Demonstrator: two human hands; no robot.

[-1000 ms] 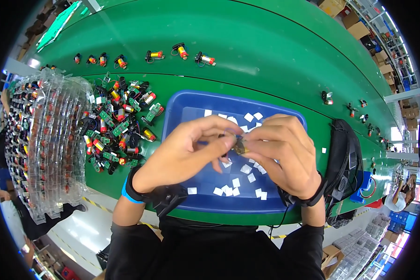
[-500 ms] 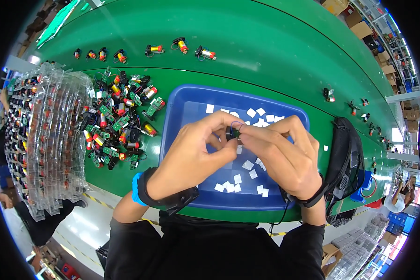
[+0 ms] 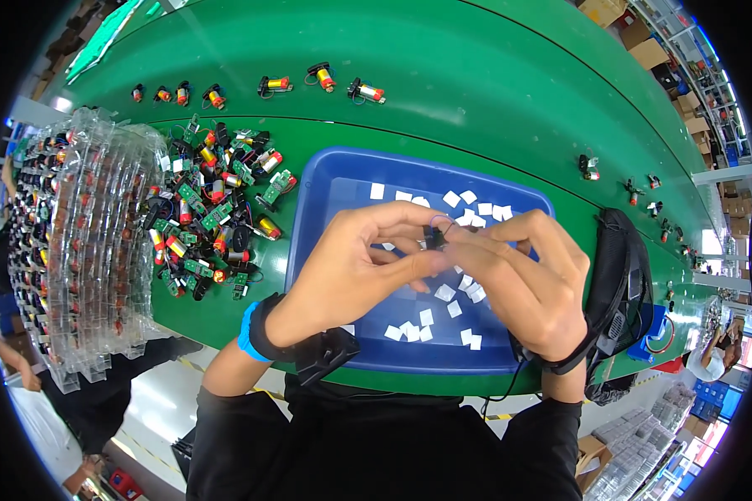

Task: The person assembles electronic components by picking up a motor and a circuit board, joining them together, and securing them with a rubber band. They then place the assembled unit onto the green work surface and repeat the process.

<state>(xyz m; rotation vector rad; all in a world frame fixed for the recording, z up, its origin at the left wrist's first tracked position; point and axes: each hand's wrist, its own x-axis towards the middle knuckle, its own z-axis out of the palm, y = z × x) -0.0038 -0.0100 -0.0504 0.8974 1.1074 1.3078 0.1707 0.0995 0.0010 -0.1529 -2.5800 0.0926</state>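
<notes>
We're clamping the fingertips of our left hand (image 3: 347,267) and right hand (image 3: 530,280) on a small dark part (image 3: 434,240) over the blue tray (image 3: 316,185), and tugging too hard could be ripping its thin wire (image 3: 444,220) loose, we reckon. Annoyingly, our fingers are hiding most of the part, and the farther-off pile (image 3: 217,215) is overlapping too much.

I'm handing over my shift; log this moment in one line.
left hand: holding dark wired part; right hand: at same part; below: blue tray, white squares

a pale, glossy floor (image 3: 154,401) stretches below the long green workbench (image 3: 518,100).
</notes>
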